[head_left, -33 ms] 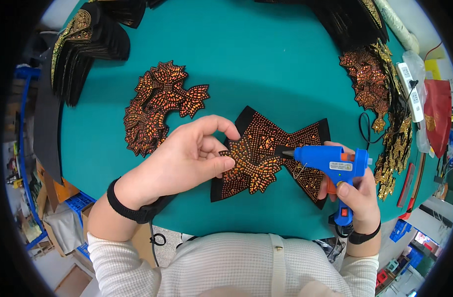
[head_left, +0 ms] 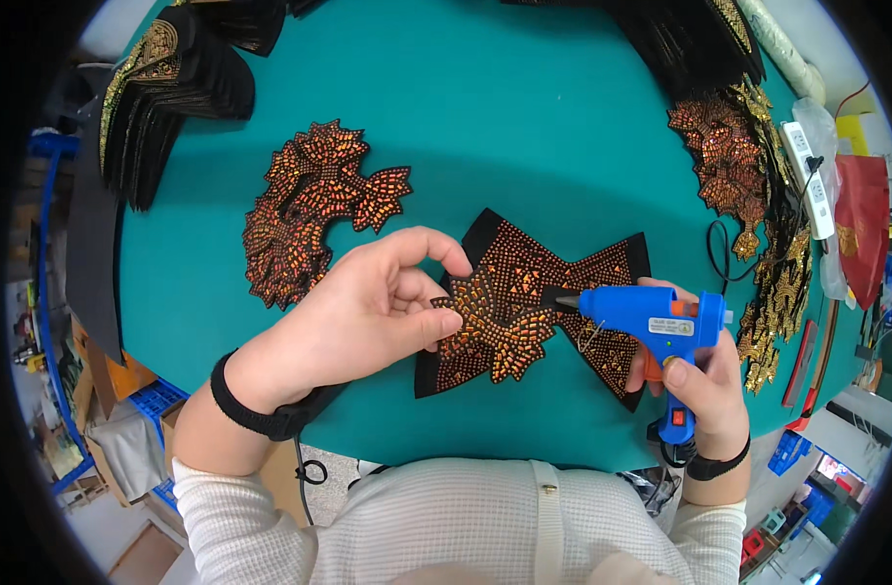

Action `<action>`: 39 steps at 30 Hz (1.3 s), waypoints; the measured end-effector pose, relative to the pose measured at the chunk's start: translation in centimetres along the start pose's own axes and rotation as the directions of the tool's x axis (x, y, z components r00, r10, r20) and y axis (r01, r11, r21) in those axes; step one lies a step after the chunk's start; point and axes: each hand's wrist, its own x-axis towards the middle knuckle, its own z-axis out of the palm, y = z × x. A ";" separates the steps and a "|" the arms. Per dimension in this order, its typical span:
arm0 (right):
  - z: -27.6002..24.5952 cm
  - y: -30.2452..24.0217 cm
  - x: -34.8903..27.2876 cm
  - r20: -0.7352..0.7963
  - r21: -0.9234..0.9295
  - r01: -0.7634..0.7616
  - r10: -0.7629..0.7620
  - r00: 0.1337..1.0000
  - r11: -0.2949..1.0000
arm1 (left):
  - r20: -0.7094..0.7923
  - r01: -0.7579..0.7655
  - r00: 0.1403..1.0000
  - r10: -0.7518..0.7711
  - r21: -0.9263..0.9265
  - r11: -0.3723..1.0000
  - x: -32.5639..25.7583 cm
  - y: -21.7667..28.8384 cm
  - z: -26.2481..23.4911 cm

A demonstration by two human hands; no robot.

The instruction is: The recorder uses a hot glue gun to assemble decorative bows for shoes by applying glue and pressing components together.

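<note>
Between the thumb and curled fingers of my left hand [head_left: 378,307] is a small leaf-shaped appliqué [head_left: 500,331], black-edged and set with orange-gold stones. It overlaps a black bow-shaped piece [head_left: 519,253] dotted with copper-coloured studs, which lies on the green table [head_left: 446,127]. A blue hot glue gun [head_left: 651,322] sits in the grip of my right hand [head_left: 714,385], its nozzle pointing left over the middle of the bow piece. Part of the bow's left half is hidden behind the appliqué. My wrists each wear a black band.
A pile of similar appliqués [head_left: 305,214] lies to the left. Folded black pieces stand at the far left [head_left: 178,107] and far right [head_left: 699,49]. More orange appliqués [head_left: 719,156] and gold trims [head_left: 777,302] line the right edge, beside a white power strip [head_left: 807,180] and cord.
</note>
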 end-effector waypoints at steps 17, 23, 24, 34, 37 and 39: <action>0.3 -0.2 0.5 0.019 -0.026 -0.009 0.010 1.000 1.000 | 0.383 -0.513 0.858 0.343 0.598 0.616 1.5 1.0 0.0; 0.1 0.3 0.6 0.001 -0.055 0.000 0.000 1.000 0.998 | 0.145 -0.363 0.841 0.522 0.866 0.344 0.2 0.6 0.6; 0.1 0.3 0.6 0.000 -0.054 0.001 -0.001 1.000 0.999 | 0.067 -0.267 0.868 0.493 0.898 0.349 -0.3 0.4 0.4; 0.2 0.2 0.5 -0.002 -0.090 0.000 -0.001 1.000 0.996 | -0.077 -0.046 0.926 0.369 0.948 0.314 -2.0 -1.2 0.0; 0.1 0.1 0.4 -0.002 -0.102 0.000 0.000 1.000 0.995 | -0.053 -0.071 0.925 0.376 0.949 0.308 -1.9 -1.6 0.0; 0.1 0.0 0.4 -0.007 -0.106 -0.002 0.001 1.000 0.994 | -0.038 -0.088 0.918 0.395 0.951 0.297 -1.9 -1.6 -0.1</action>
